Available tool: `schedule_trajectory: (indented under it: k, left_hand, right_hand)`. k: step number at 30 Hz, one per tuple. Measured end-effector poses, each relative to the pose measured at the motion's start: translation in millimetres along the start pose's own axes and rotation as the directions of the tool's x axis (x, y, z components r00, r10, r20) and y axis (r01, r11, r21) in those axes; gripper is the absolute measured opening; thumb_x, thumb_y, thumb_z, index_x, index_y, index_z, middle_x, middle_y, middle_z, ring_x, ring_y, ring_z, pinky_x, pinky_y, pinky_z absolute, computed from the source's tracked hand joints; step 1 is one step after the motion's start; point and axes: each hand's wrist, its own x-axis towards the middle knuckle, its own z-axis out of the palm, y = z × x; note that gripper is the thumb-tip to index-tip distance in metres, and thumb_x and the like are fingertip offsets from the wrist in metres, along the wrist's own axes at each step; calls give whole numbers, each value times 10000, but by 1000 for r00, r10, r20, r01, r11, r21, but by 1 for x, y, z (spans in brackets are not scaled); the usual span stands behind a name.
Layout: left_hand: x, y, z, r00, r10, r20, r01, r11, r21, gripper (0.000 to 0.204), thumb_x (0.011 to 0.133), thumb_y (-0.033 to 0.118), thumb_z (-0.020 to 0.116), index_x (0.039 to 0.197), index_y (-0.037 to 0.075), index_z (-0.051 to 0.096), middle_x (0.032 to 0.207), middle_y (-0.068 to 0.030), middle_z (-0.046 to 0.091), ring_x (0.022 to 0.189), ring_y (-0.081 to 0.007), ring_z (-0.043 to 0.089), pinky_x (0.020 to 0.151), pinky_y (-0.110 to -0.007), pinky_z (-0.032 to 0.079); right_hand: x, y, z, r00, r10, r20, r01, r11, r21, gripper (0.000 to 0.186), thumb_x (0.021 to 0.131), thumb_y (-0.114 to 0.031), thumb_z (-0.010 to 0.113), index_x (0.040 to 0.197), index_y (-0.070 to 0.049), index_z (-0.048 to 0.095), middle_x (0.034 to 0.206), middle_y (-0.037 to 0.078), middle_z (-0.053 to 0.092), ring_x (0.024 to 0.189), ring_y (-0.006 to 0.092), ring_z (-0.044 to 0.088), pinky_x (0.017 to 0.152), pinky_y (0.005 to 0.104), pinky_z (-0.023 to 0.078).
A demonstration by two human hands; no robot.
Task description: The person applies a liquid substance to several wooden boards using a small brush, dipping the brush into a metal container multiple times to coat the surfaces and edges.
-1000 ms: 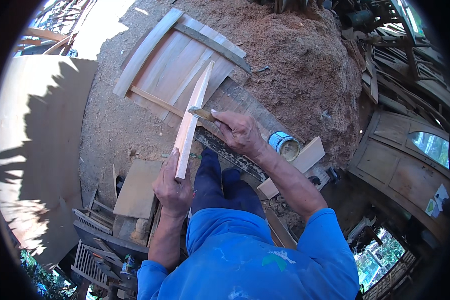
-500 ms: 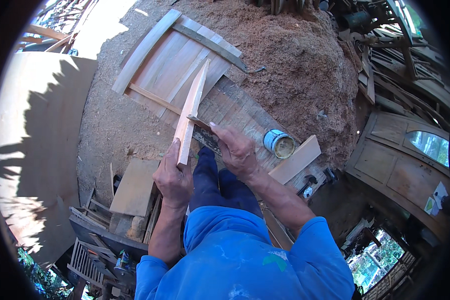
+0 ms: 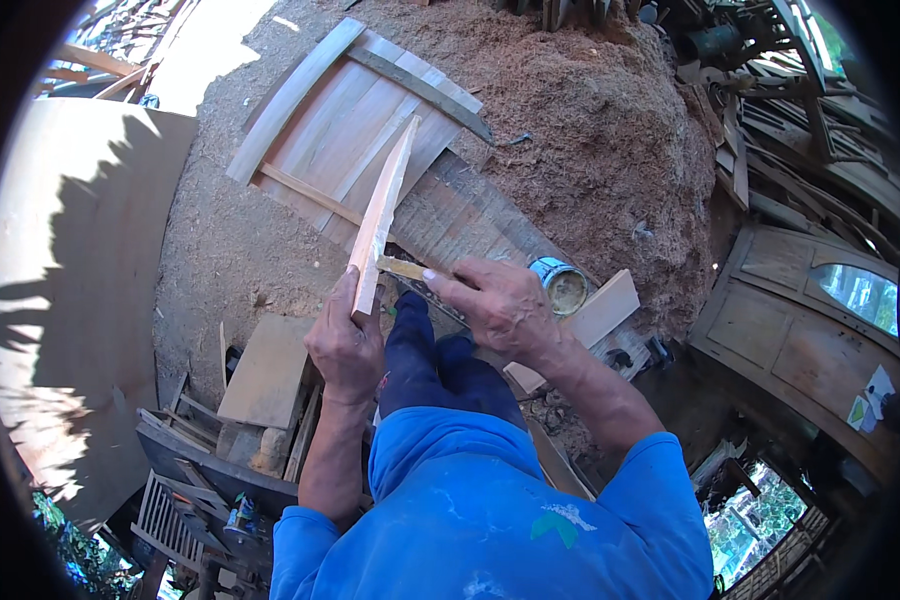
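Observation:
My left hand (image 3: 345, 350) is closed round the near end of a pale, narrow wooden strip (image 3: 390, 185), which points away from me over a slatted wooden panel (image 3: 340, 120). My right hand (image 3: 495, 310) grips a short flat stick (image 3: 402, 267); its tip touches the right edge of the strip, where a whitish smear shows. An open blue and white can (image 3: 566, 290) of pale content stands beside my right hand on a weathered board, near a loose plank (image 3: 612, 300).
A large plywood sheet (image 3: 90, 290) lies along the left. A sawdust heap (image 3: 610, 160) fills the upper middle-right, stacked timber (image 3: 800, 130) behind it. An old wooden door (image 3: 780, 320) with an oval pane is at the right. Offcuts (image 3: 265, 370) lie at lower left, near my legs.
My right hand with the stick has moved down along the strip toward me and slightly right, now partly nearer the can. My left hand keeps its grip; the view has shifted slightly.

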Motion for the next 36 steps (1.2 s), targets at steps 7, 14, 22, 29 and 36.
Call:
schedule_trajectory:
  k: [7,14,22,29,36]
  left_hand:
    - [9,5,-3,1000,-19,12,19,1000,-14,393,789,9,740,1160,-38,621,1087,-221,706,965,-385,712,826,-433,575]
    - [7,8,2,1000,-1,13,2,1000,-16,412,719,-15,773,1098,-34,612,1101,-241,703,1003,-392,709,874,-436,580]
    - [10,18,7,1000,27,-2,-27,1000,3,351,756,-15,749,1081,-33,619,1057,-245,714,963,-392,721,844,-434,591]
    - [14,25,10,999,-29,-41,29,1000,-5,259,832,36,746,1076,-7,670,1024,-195,729,925,-355,731,801,-410,579]
    - [10,27,14,999,8,-45,-7,999,38,265,837,58,747,1084,-5,675,1011,-192,727,902,-358,728,780,-424,574]
  right_hand:
    - [37,73,45,964,244,-108,-186,904,385,199,946,-19,626,1137,-16,684,823,137,692,674,211,653,624,319,516]
    - [17,58,49,972,229,-53,-166,827,537,234,942,-18,640,1172,-8,683,855,130,710,707,205,660,655,319,525]
    - [4,39,27,971,218,-100,-122,808,577,244,941,14,638,1182,8,676,934,154,724,801,205,709,711,307,546]
    - [-10,29,30,964,177,-197,-34,819,572,271,892,30,659,1160,-3,688,960,185,726,858,280,738,711,352,569]
    - [-21,9,11,970,153,-190,-38,863,504,298,867,46,676,1160,-10,686,924,174,711,801,319,722,657,356,558]
